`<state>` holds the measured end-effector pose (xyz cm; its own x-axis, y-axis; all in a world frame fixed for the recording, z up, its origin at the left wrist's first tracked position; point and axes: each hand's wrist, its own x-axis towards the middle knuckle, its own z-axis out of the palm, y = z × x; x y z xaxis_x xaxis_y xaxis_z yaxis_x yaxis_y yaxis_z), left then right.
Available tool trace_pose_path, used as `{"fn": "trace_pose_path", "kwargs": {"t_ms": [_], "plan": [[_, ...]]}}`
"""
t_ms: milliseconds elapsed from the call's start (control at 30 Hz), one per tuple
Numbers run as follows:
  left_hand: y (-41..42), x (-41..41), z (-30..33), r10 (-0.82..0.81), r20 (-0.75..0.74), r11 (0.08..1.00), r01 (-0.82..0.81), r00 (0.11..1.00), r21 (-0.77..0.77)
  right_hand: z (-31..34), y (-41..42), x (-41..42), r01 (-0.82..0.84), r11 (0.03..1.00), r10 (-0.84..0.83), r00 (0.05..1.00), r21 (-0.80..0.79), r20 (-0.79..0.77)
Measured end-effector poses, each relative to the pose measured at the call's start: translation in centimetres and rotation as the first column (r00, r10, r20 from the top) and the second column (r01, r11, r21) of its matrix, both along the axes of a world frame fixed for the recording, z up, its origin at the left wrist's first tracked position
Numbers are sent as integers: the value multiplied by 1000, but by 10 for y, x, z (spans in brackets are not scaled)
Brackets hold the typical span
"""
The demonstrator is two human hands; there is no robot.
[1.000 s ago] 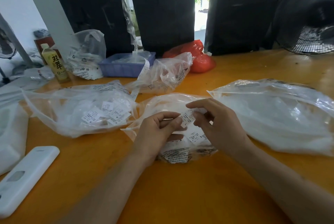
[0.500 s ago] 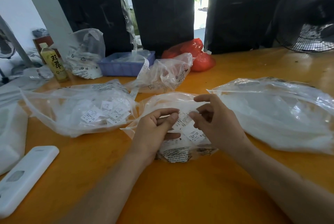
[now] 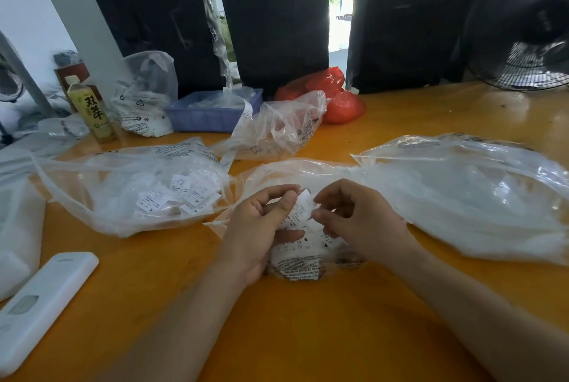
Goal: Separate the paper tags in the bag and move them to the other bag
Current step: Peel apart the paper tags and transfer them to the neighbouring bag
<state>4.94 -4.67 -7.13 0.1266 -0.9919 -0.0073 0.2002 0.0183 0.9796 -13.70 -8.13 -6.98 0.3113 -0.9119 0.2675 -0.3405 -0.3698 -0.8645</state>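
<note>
Hands meet at the centre of the frame: your left hand (image 3: 261, 227) and right hand (image 3: 354, 221) both pinch a strip of paper tags (image 3: 300, 210) between thumb and fingertips, holding it just above the middle bag (image 3: 295, 264), which lies crumpled on the orange table (image 3: 308, 335) under your wrists. More tags show through that bag's plastic below your fingers. To the left of centre lies the other bag (image 3: 129, 187), clear and flat, with loose single tags piled inside it. At the right of the frame sprawls a large clear bag (image 3: 477, 197). Lower left, a white remote (image 3: 43, 301) rests on the table; upper left stands a tea bottle (image 3: 92, 110) beside a blue tray (image 3: 212, 113).
</note>
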Motion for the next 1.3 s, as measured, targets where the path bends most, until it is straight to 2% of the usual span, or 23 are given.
{"fn": "trace_pose_path", "kwargs": {"t_ms": [100, 200, 267, 400, 467, 533, 600, 667, 733, 800, 867, 933, 1067, 1133, 1200, 1300], "plan": [[-1, 2, 2, -45, 1, 999, 45, 999, -22, 0, -1, 0, 50, 997, -53, 997, -57, -49], [-3, 8, 0, -68, 40, 995, 70, 997, -67, 3, -4, -4, 107, 993, -105, 994, -57, 28], [-3, 9, -2, -72, 36, 995, 75, 997, -70, 6, -2, -6, 102, 993, -99, 994, -51, 52], [-2, 8, -3, -51, 14, 995, 52, 999, -83, 7, 2, -3, 96, 993, -96, 995, -64, 0], [-1, 8, 2, 11, 128, 994, 3, 992, -109, 11, 2, -3, 128, 988, -129, 992, -86, -9], [1, 13, 9, 149, 295, 978, -97, 944, -183, 18, 2, -8, 175, 970, -186, 981, -169, -50], [3, 26, 17, 358, 488, 918, -203, 796, -342, 29, 0, -19, 208, 910, -303, 924, -359, -234], [3, 45, 27, 590, 610, 802, -296, 529, -519, 37, -4, -37, 232, 813, -490, 769, -534, -411], [2, 72, 31, 724, 637, 686, -365, 264, -629, 46, -10, -58, 298, 775, -606, 603, -558, -519], [2, 98, 30, 743, 664, 628, -436, 89, -645, 51, -13, -74, 339, 811, -584, 433, -477, -686], [0, 118, 25, 696, 718, 626, -516, 31, -585, 52, -15, -83, 333, 847, -513, 307, -415, -801], [0, 131, 19, 638, 770, 645, -552, 9, -529, 48, -24, -92, 339, 861, -476, 270, -380, -837], [-3, 139, 9, 400, 903, 700, -583, -157, -411, 38, -34, -95, 408, 890, -352, 329, -204, -876], [-2, 136, 7, 288, 934, 705, -613, -212, -357, 37, -36, -95, 421, 883, -362, 336, -206, -870], [-3, 130, 5, 284, 930, 699, -614, -233, -368, 37, -38, -96, 429, 869, -407, 340, -246, -847], [-5, 118, 4, 421, 874, 663, -575, -244, -480, 37, -35, -94, 422, 848, -479, 355, -319, -803]]}}
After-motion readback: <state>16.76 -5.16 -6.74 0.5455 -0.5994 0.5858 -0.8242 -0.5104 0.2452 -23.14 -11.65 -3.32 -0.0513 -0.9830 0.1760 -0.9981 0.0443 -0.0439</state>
